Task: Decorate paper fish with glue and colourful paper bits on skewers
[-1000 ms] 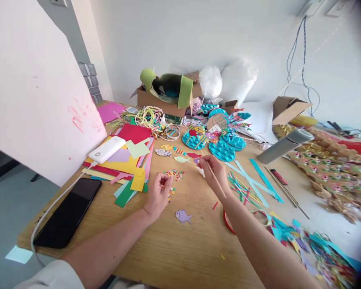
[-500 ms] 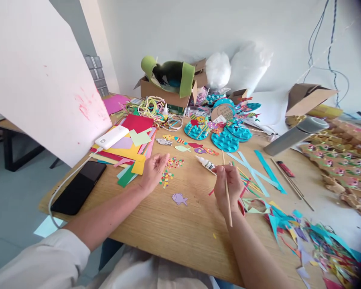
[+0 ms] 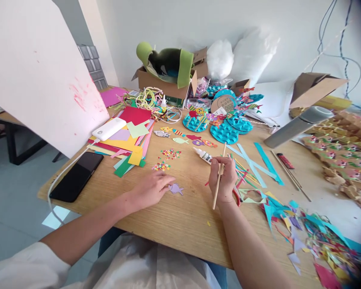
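Observation:
My left hand (image 3: 150,188) lies low over the table with its fingers stretched out. Its fingertips reach the head end of a small purple paper fish (image 3: 177,189) lying flat; whether they press on it I cannot tell. A thin wooden stick (image 3: 219,180) slants upward from my right hand (image 3: 224,176), whose fingers are closed round it. Just behind that hand lies a white glue bottle (image 3: 202,154), partly hidden by the fingers. Small piles of coloured confetti (image 3: 161,165) sit beyond my left hand. Red scissor handles (image 3: 236,196) show beside my right wrist.
Decorated paper fish (image 3: 180,140) lie in rows farther back, before blue egg-tray discs (image 3: 224,133). At left are coloured paper sheets (image 3: 135,116), a power bank (image 3: 109,129) and a phone (image 3: 77,176). A grey flask (image 3: 297,127) and paper scraps (image 3: 327,241) are at right.
My left hand has come down and nearer, from beside the confetti to the purple fish, turning palm down. My right hand still holds the stick, now tilted differently. The view has shifted slightly.

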